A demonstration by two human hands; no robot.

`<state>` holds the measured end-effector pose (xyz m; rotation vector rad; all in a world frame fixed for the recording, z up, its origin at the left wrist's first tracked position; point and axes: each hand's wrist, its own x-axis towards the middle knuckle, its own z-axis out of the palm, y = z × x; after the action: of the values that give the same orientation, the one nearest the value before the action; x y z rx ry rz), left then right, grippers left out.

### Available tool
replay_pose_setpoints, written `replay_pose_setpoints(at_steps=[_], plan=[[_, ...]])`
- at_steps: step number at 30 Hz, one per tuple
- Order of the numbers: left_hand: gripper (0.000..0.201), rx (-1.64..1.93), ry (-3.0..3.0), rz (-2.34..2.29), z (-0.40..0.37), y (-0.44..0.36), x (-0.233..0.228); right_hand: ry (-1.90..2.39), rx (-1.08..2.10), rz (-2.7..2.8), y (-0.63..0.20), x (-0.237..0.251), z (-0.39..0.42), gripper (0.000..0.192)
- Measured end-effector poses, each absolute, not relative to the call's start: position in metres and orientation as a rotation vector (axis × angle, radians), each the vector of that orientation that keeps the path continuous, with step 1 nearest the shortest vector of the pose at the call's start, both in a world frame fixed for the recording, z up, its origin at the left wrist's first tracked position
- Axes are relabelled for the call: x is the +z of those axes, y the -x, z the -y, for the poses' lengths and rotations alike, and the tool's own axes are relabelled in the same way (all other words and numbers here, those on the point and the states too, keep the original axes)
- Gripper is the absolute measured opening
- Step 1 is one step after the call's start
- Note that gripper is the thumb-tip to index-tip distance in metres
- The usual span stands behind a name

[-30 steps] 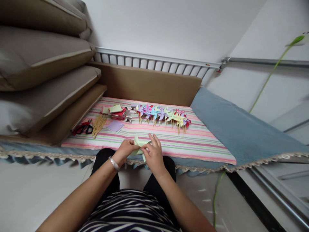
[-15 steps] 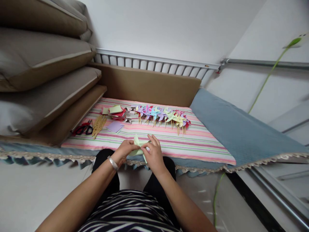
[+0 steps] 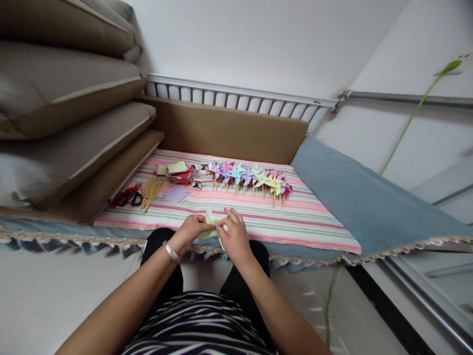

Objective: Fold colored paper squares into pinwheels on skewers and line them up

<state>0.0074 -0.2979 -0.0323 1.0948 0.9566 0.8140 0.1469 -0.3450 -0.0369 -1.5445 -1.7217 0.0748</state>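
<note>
- Pinching a pale green paper piece [image 3: 213,220] from both sides, the left hand [image 3: 192,230] and the right hand [image 3: 232,237] meet over the near edge of the striped cloth [image 3: 314,222], just above the person's knees; the left fingers are curled narrow around the paper's left side, and the right thumb and forefinger close on its middle while the other right fingers are loosely spread.
- The green paper already shows raised, folded points, so I judge it a pinwheel head partly shaped; no stick is visible on it, and how many corners are gathered is hidden by the fingers.
- Beyond the hands, toward the left of the striped cloth, a loose lilac paper square [image 3: 176,193] lies flat and unfolded, which reads as stock not yet used.
- Left of that square, a bundle of wooden sticks [image 3: 151,191] lies on the striped cloth, and black-and-red scissors [image 3: 127,197] rest at the cloth's left edge beside the sticks.
- Farther back on the striped cloth, a small pile of cut paper squares [image 3: 175,168] in green, red and tan waits near something small and metallic that is too small to identify.
- Along the far half of the striped cloth, a row of finished paper pinwheels [image 3: 249,176] on sticks lies side by side in lilac, blue, green, yellow and red; by my judgement much of the work is done, with some paper and sticks left.
- Behind the striped cloth stands a tan upholstered board [image 3: 229,129].
</note>
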Motion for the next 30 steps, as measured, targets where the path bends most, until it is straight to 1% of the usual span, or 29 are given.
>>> replay_pose_setpoints(at_steps=[7, 10, 12, 16, 18, 22, 27, 30], plan=[[0.015, 0.867, -1.024, -1.017, 0.288, -0.003, -0.053, 1.518, 0.159, 1.730, -0.140, -0.041, 0.339, 0.010], [0.012, 0.875, -0.957, -1.045, 0.282, 0.002, -0.061, 1.437, 0.269, 1.548, -0.140, -0.047, 0.335, 0.019], [0.013, 0.872, -0.916, -1.053, 0.278, 0.006, -0.065, 1.426, 0.491, 1.313, -0.140, -0.054, 0.329, 0.029], [0.016, 0.871, -0.860, -1.042, 0.270, 0.011, -0.071, 1.359, 1.152, 0.836, -0.136, -0.069, 0.315, 0.042], [0.016, 0.886, -0.844, -1.031, 0.267, 0.011, -0.075, 1.318, 1.301, 0.691, -0.132, -0.074, 0.307, 0.048], [0.014, 0.942, -0.819, -1.022, 0.261, 0.011, -0.080, 1.267, 1.376, 0.589, -0.122, -0.079, 0.293, 0.051], [0.011, 1.016, -0.781, -1.027, 0.252, 0.012, -0.083, 1.171, 1.392, 0.671, -0.107, -0.078, 0.275, 0.050], [0.012, 1.027, -0.767, -0.998, 0.246, 0.014, -0.086, 1.176, 1.354, 0.717, -0.100, -0.079, 0.263, 0.058]])
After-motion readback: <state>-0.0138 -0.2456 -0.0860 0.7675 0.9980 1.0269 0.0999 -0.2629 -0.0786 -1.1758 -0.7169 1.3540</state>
